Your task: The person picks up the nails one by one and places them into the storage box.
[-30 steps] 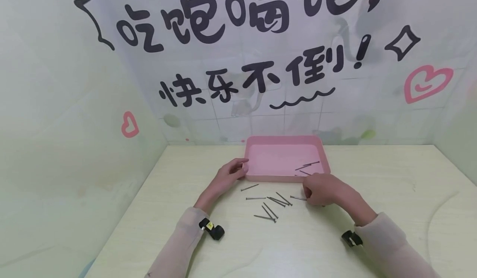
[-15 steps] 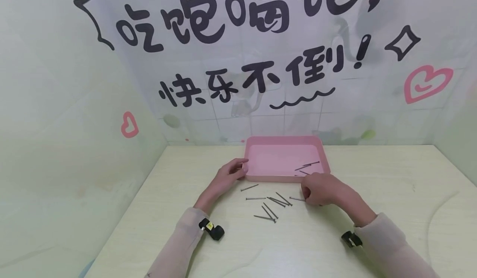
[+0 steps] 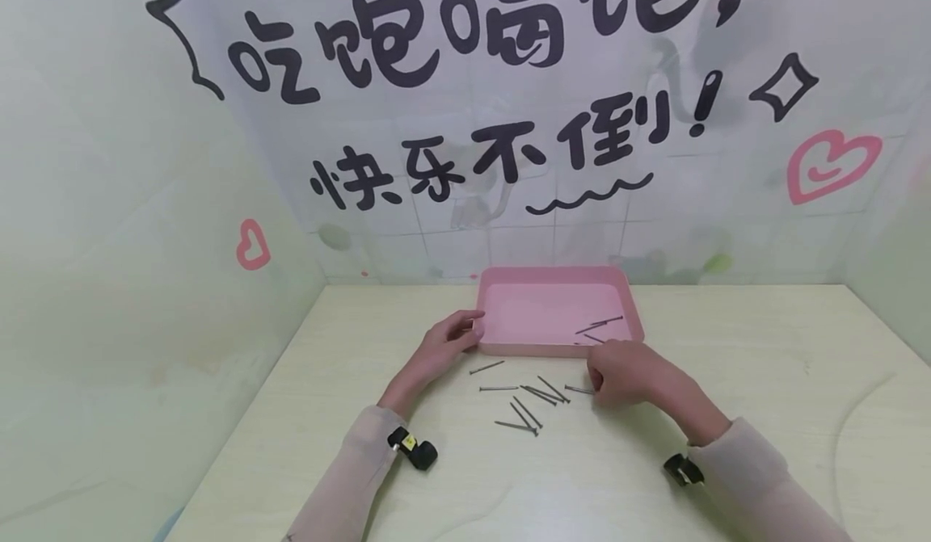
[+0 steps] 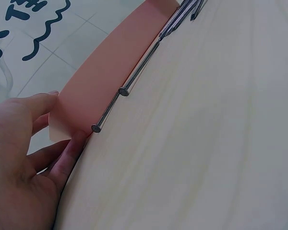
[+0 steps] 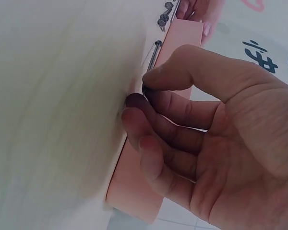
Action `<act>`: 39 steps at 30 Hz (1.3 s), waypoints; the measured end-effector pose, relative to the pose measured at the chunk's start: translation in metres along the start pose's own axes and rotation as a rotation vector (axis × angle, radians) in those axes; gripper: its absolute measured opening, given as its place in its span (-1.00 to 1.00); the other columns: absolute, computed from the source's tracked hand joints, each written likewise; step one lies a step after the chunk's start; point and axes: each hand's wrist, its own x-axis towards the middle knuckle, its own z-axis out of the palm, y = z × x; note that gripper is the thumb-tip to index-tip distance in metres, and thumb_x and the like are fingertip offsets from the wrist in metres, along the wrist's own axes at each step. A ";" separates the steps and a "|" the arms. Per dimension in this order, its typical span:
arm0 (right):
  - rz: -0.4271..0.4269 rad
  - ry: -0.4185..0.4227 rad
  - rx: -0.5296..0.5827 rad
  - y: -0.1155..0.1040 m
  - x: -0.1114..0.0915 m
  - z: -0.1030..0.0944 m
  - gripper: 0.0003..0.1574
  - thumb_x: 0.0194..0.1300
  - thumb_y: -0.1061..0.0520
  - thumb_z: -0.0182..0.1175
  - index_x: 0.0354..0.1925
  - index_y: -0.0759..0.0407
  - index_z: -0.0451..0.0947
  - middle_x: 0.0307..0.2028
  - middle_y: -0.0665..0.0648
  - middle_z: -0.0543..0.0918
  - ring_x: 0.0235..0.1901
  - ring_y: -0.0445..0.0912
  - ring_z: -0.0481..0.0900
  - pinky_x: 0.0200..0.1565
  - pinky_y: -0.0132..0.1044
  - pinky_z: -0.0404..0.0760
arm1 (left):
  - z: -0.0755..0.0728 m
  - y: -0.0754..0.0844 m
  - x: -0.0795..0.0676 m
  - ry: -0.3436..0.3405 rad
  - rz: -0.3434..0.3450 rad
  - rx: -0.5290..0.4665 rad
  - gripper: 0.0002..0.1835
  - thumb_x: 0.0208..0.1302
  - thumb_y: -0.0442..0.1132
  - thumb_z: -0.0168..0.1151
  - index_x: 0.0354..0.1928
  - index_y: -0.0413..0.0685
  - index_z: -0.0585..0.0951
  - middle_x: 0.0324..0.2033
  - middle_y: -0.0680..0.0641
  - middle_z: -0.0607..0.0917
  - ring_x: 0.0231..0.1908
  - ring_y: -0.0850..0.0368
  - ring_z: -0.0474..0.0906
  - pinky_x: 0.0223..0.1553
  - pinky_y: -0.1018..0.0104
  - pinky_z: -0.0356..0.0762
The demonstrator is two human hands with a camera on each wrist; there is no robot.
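Note:
My left hand (image 3: 440, 345) holds the left end of a shallow pink tray (image 3: 534, 350); in the left wrist view, its digits lie around the corner of the tray wall (image 4: 98, 72). Just in front of the tray's near right corner, my right hand (image 3: 627, 371) pinches a metal nail (image 5: 155, 55) between thumb and forefinger, its other fingers curled. The nail's head end sticks out toward the left, and the rest is hidden by the fingers. A few nails (image 3: 608, 321) lie inside the tray at its right side. Several loose nails (image 3: 540, 394) lie on the table between the hands.
The pale wood table (image 3: 465, 477) runs back to a wall sheet (image 3: 407, 243) with black lettering, right behind the tray. Another printed sheet (image 3: 145, 283) bounds the left side. A small black camera (image 3: 413, 447) sits on the left wrist, another (image 3: 684, 469) on the right.
My right hand has shifted very slightly to the left, at the same nail. My left hand, the tray and the loose nails stay as they were.

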 end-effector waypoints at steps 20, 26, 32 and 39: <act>0.020 -0.050 0.127 0.002 -0.006 -0.010 -0.60 -0.03 0.53 0.14 -0.70 0.07 0.47 -0.71 -0.07 0.39 -0.64 -0.20 0.27 -0.56 -0.38 0.20 | 0.002 0.000 -0.001 0.022 0.000 0.014 -0.55 0.53 -0.07 0.20 0.40 0.16 0.52 0.30 -0.12 0.63 0.23 0.00 0.62 0.27 0.11 0.64; 0.031 -0.032 0.093 0.004 -0.006 -0.012 -0.59 -0.03 0.52 0.13 -0.73 0.06 0.45 -0.73 -0.08 0.34 -0.64 -0.20 0.24 -0.56 -0.38 0.17 | 0.002 0.000 -0.001 0.022 -0.002 0.018 -0.54 0.53 -0.06 0.20 0.41 0.14 0.51 0.31 -0.13 0.62 0.22 0.00 0.62 0.26 0.11 0.64; -0.003 0.025 0.052 0.004 -0.008 -0.016 -0.53 -0.01 0.52 0.11 -0.75 0.01 0.37 -0.71 -0.10 0.19 -0.63 -0.21 0.14 -0.55 -0.37 0.11 | 0.002 0.001 -0.001 0.020 -0.011 0.016 -0.54 0.53 -0.05 0.20 0.40 0.15 0.52 0.31 -0.13 0.62 0.22 0.00 0.63 0.25 0.13 0.65; -0.047 0.125 0.015 0.005 -0.007 -0.020 -0.62 0.18 0.39 0.27 -0.64 0.00 0.54 -0.66 -0.11 0.32 -0.60 -0.22 0.26 -0.51 -0.37 0.26 | 0.001 0.001 -0.001 0.020 -0.016 0.010 -0.54 0.53 -0.05 0.21 0.40 0.16 0.52 0.31 -0.12 0.62 0.22 0.00 0.63 0.26 0.14 0.65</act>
